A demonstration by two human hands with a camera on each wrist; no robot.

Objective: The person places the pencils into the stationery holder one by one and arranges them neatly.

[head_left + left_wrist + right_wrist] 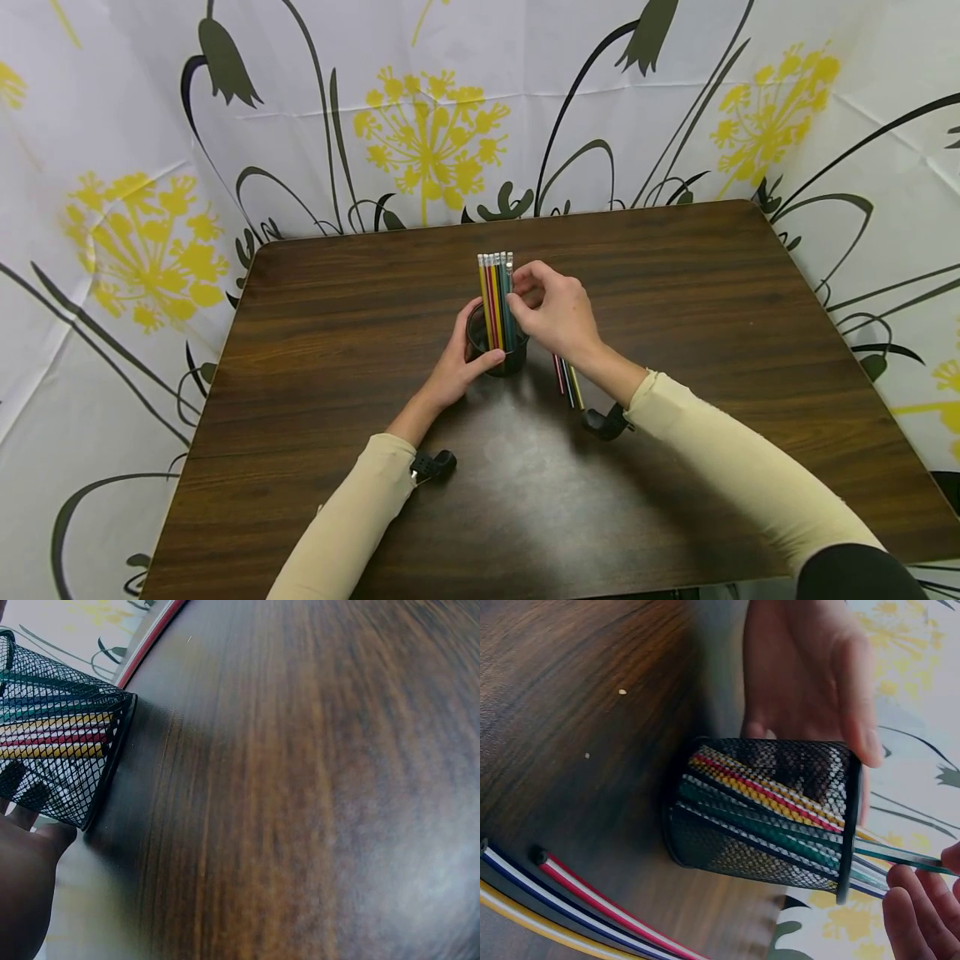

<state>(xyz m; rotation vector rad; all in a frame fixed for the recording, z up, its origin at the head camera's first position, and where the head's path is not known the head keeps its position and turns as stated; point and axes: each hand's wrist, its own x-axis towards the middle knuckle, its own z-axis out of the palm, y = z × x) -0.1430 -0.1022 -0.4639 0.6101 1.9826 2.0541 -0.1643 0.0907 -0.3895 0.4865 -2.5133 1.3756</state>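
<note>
The left hand holds a mesh cup as the right hand pinches a green pencil

The black cup stands near the middle of the head view on a dark wood-grain counter. The left hand's grip is closed around its side, the thumb across the near side by the rim and the fingers behind. Inside stands a bunch of upright pencils, yellow, red and green among them, their pale eraser ends rising above the rim.

The right hand's grip is pinched on the green pencil between thumb and finger, just above the cup's right side; the pencil's lower part runs down into the cup. Below that hand, right of centre in the head view, loose pencils lie on the counter; the lower left of the right wrist view shows them as red, dark blue and yellow, each striped with white.

Cream sleeves cover both forearms, and a black device sits at each wrist. A white cloth with yellow and dark green flowers fills the top of the head view.
</note>
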